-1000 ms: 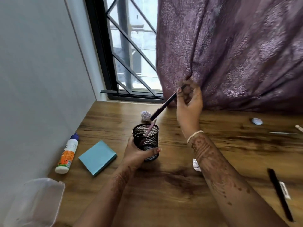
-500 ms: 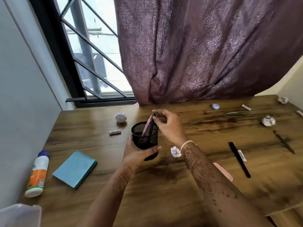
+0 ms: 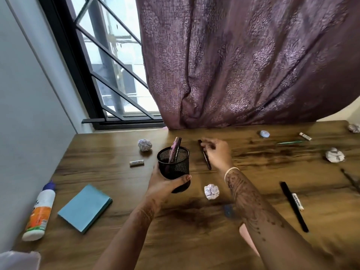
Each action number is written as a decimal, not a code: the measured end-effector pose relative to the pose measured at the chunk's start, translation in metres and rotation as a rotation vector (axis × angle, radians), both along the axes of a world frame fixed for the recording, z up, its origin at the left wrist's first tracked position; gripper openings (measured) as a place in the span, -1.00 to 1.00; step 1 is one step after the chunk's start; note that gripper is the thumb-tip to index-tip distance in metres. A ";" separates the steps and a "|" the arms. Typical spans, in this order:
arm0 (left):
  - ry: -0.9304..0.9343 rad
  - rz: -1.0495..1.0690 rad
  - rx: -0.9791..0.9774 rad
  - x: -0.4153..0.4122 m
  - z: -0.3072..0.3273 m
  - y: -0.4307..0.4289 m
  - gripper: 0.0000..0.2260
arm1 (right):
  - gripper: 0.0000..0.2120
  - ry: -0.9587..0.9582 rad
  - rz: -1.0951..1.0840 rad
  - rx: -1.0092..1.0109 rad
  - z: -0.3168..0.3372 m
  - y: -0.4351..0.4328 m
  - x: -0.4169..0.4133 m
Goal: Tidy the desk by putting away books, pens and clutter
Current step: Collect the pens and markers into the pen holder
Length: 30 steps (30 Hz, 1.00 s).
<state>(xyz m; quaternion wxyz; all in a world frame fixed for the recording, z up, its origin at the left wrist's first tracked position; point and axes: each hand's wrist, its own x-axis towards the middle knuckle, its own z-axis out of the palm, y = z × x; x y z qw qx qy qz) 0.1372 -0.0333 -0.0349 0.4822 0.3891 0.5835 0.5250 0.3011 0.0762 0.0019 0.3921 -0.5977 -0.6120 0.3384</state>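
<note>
My left hand (image 3: 165, 187) grips a black mesh pen cup (image 3: 173, 165) from the near side, just above the wooden desk (image 3: 116, 152). A pink pen and a dark pen (image 3: 176, 148) stand in the cup. My right hand (image 3: 218, 152) hovers right of the cup. Its fingertips pinch the far end of a dark pen (image 3: 206, 160) that lies on the desk. A blue notepad (image 3: 85, 207) rests at the near left, and a green pen (image 3: 290, 142) lies at the far right.
Crumpled paper balls (image 3: 145, 144) (image 3: 211, 191) (image 3: 334, 155) are scattered about. Also on the desk: a white eraser (image 3: 136, 162), a glue bottle (image 3: 40, 211), a black stick (image 3: 294, 206), a small round tin (image 3: 264, 134). A purple curtain (image 3: 243, 65) hangs behind.
My right hand lowered a dark pen into the cup, let it go, then moved right to another dark pen on the desk. The left hand kept holding the cup.
</note>
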 end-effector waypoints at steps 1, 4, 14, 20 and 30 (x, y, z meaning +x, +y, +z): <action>-0.006 0.015 -0.009 -0.001 -0.001 0.002 -0.17 | -0.73 -0.111 -0.057 0.005 -0.007 0.006 0.005; -0.012 0.046 -0.022 -0.003 -0.004 0.009 -0.09 | -0.79 -0.334 -0.117 -0.035 -0.027 0.017 0.013; 0.007 0.085 -0.047 0.006 -0.010 0.025 -0.15 | -0.75 -0.684 0.034 -0.045 -0.045 0.036 0.008; 0.014 0.089 -0.051 0.006 -0.013 0.027 -0.21 | -0.57 0.284 -0.204 -0.128 -0.018 0.028 0.004; 0.013 0.038 -0.059 0.010 0.003 0.014 -0.28 | 0.08 0.553 0.109 0.045 0.032 -0.008 -0.013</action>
